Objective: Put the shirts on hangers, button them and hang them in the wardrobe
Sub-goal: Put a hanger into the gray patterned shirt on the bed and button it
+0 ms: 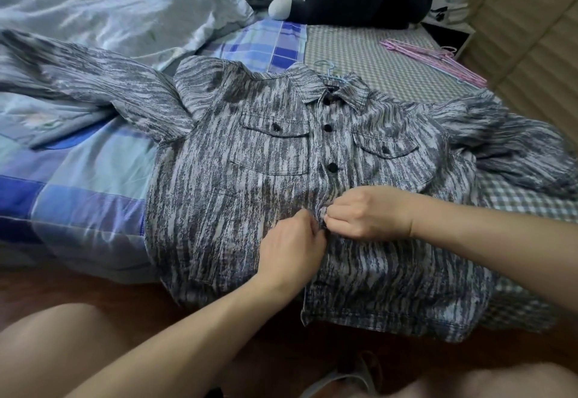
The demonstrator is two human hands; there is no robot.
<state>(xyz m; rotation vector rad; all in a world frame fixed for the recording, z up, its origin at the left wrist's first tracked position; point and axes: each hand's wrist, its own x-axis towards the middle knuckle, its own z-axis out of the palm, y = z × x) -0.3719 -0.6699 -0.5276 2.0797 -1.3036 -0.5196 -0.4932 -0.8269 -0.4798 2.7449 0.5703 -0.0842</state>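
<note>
— Both forearms reach in low; what do the hands hold?
— Left hand [289, 242] and right hand [364, 213] each pinch the placket of the grey streaked shirt [237, 185], grips meeting at its middle (three black buttons above are done up).
— Where's the shirt?
— Flat on the bed [78, 185], a blue hanger hook [327, 69] at its collar. Pink hangers [438, 59] lie beyond.

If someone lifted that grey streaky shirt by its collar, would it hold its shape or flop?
Probably flop: the shirt drapes over the bed edge and its sleeves lie rumpled. The hanger inside may keep the shoulders spread. The lower front looks unbuttoned below the hands, so it would likely swing open.
</note>
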